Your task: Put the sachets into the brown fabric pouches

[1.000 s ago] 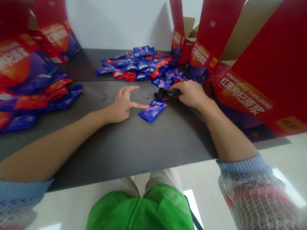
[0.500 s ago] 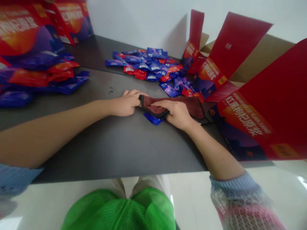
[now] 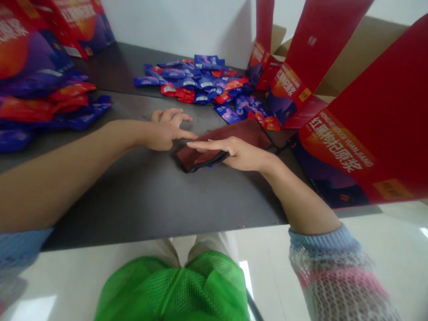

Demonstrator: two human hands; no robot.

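We count two hands, one left hand (image 3: 167, 131) and one right hand (image 3: 242, 154), and one maroon cloth (image 3: 250, 133). We see two heaps of sachets, one left heap (image 3: 50, 107) and one back heap (image 3: 197, 82), their overlapping packets beyond our counting. We find five red boxes (image 3: 384, 107): two left, three right. We have one dark table (image 3: 160, 196).

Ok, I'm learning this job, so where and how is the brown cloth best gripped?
Probably pinch the brown cloth by its black-edged near-left corner, coming from the left: that corner juts out uncovered, while the right hand lies across its middle.
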